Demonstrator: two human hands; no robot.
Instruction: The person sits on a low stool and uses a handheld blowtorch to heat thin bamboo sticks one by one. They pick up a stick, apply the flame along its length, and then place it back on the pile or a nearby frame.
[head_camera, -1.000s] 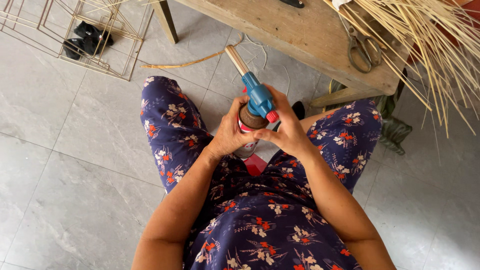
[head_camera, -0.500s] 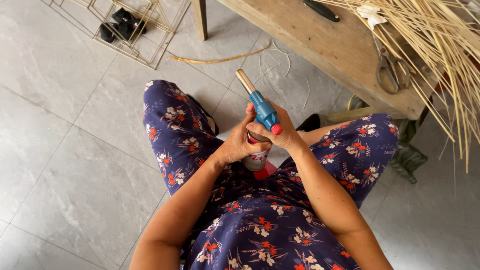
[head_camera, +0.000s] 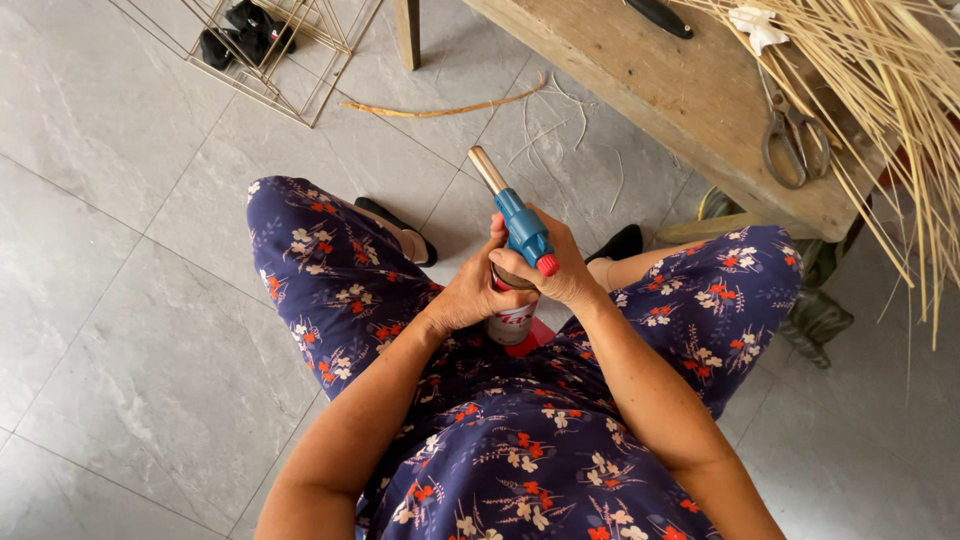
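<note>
I sit in blue flowered clothes and hold a gas torch over my lap. Its blue head (head_camera: 524, 228) has a brass nozzle pointing up and away and a red knob. The head sits on a silver and red gas canister (head_camera: 512, 322). My left hand (head_camera: 470, 292) wraps the canister's top from the left. My right hand (head_camera: 556, 262) grips the blue head from the right, fingers near the red knob.
A wooden bench (head_camera: 690, 100) stands ahead at the right, bearing metal scissors (head_camera: 795, 148), a dark-handled tool (head_camera: 660, 16) and a bundle of pale reed strips (head_camera: 880, 90). A wire frame (head_camera: 290, 60) with black cloth lies at top left. A bent cane (head_camera: 440, 108) lies on the grey tiles.
The view has shifted, so bench and wire frame sit further right and lower. Both hands stay on the torch, which has tilted slightly more upright.
</note>
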